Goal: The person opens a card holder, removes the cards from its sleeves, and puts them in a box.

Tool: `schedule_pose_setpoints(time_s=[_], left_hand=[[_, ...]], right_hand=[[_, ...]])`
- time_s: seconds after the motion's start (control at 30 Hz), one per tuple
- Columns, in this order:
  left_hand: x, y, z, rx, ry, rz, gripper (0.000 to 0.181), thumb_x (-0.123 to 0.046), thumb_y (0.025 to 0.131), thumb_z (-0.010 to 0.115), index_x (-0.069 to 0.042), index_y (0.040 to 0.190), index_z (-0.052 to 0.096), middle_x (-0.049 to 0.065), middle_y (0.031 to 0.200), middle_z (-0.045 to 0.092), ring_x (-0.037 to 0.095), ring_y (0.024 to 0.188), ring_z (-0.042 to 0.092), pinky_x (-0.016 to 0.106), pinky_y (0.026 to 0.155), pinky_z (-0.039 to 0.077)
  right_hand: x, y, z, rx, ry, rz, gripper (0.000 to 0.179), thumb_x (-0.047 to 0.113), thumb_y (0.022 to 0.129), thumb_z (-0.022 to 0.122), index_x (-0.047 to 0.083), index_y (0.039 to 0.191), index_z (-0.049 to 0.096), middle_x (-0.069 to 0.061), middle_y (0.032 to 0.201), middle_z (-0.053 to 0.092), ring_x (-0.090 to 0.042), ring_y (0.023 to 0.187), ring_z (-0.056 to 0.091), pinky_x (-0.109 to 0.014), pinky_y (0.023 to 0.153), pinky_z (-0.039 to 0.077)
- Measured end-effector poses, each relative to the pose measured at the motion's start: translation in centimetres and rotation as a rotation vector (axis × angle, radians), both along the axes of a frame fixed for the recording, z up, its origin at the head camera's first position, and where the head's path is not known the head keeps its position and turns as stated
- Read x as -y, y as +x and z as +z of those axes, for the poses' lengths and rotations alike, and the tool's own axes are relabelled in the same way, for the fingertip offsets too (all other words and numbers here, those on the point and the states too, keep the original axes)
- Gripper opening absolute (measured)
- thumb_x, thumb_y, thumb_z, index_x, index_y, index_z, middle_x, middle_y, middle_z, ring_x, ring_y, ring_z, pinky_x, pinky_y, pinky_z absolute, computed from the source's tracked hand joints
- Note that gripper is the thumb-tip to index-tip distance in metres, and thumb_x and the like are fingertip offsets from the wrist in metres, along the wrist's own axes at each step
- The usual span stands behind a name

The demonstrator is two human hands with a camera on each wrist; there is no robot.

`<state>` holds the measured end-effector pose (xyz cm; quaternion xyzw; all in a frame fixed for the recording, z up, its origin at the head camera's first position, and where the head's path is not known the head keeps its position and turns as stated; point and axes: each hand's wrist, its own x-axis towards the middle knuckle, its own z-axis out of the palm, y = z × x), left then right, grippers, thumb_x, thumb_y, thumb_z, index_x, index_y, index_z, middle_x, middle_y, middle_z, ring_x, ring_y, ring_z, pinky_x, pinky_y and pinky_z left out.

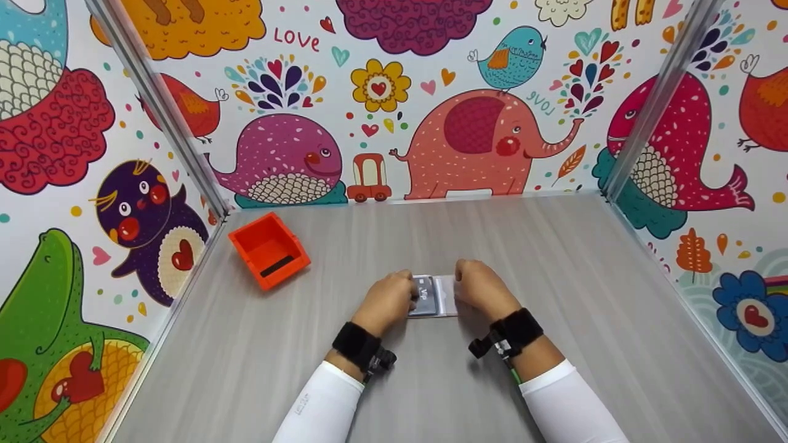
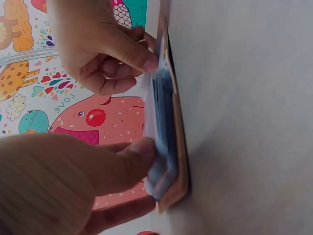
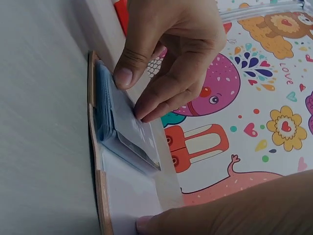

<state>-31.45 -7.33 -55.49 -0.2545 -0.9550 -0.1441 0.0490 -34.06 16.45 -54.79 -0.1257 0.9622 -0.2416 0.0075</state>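
A small card holder (image 1: pixel 447 296) lies spread open on the table, its clear sleeves stacked over the left half. A grey card marked "Vip" (image 1: pixel 423 294) shows in the top sleeve. My left hand (image 1: pixel 388 300) pinches the stack from the left; in the right wrist view its thumb is on the edge of the sleeves (image 3: pixel 133 129) and its fingertips lie across the top one. On the right, my right hand (image 1: pixel 486 289) holds the other end of the holder, thumb on the inner side. The tan cover (image 2: pixel 182 161) appears edge-on in the left wrist view.
An orange open box (image 1: pixel 269 249) with a dark strip inside stands at the back left of the grey wood-look table (image 1: pixel 394 381). Walls printed with cartoon animals, such as an elephant (image 1: pixel 474 147), enclose the back and both sides, with metal posts at the corners.
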Motion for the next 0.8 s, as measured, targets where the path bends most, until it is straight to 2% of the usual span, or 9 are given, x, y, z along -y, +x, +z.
schedule_pose_setpoints(time_s=[0.1,0.17,0.3,0.4,0.57,0.8], left_hand=[[0.0,-0.1,0.0,0.011,0.007,0.006,0.011,-0.012,0.087,0.093,-0.012,0.096,0.087,0.003,0.106,0.071,0.026,0.095,0.072,0.044,0.084,0.062],[0.0,-0.1,0.0,0.018,0.012,0.007,0.011,-0.012,0.087,0.093,-0.012,0.097,0.087,0.003,0.106,0.071,0.026,0.094,0.071,0.044,0.084,0.062],[-0.1,-0.1,0.1,0.029,0.026,0.012,0.012,-0.011,0.087,0.093,-0.010,0.098,0.088,0.004,0.103,0.069,0.025,0.092,0.070,0.043,0.084,0.062],[-0.1,0.0,0.2,0.039,0.035,0.019,0.013,-0.010,0.087,0.093,-0.009,0.099,0.087,0.004,0.103,0.068,0.024,0.091,0.069,0.042,0.084,0.061],[-0.2,0.2,0.4,0.032,0.016,0.023,0.012,-0.010,0.088,0.093,-0.009,0.097,0.086,0.002,0.103,0.070,0.022,0.090,0.070,0.041,0.084,0.062],[0.2,-0.1,0.4,0.029,0.017,-0.009,0.010,-0.012,0.090,0.092,-0.010,0.098,0.087,0.002,0.102,0.070,0.021,0.088,0.068,0.041,0.083,0.061]], right_hand=[[0.5,0.1,0.0,-0.046,0.034,0.044,0.006,-0.004,0.090,0.075,0.000,0.091,0.070,-0.014,0.094,0.066,-0.028,0.082,0.061,-0.047,0.079,0.057],[0.8,0.1,0.1,-0.064,0.037,0.089,0.007,-0.005,0.092,0.075,0.000,0.089,0.072,-0.012,0.093,0.065,-0.026,0.081,0.061,-0.046,0.078,0.058],[1.3,0.0,0.1,-0.056,-0.013,0.146,0.007,-0.004,0.093,0.076,0.002,0.088,0.076,-0.009,0.088,0.071,-0.021,0.079,0.062,-0.044,0.077,0.059],[1.4,0.0,-0.1,-0.032,-0.040,0.135,0.004,0.001,0.096,0.078,-0.001,0.095,0.081,-0.011,0.090,0.078,-0.022,0.080,0.067,-0.045,0.081,0.062],[1.5,-0.1,-0.4,-0.006,-0.035,0.098,0.015,0.005,0.099,0.076,-0.006,0.105,0.085,-0.017,0.100,0.084,-0.030,0.091,0.078,-0.050,0.090,0.066],[1.7,-0.3,-0.6,0.026,-0.071,0.062,0.018,0.004,0.099,0.075,-0.007,0.108,0.085,-0.020,0.104,0.084,-0.033,0.098,0.079,-0.052,0.095,0.065]])
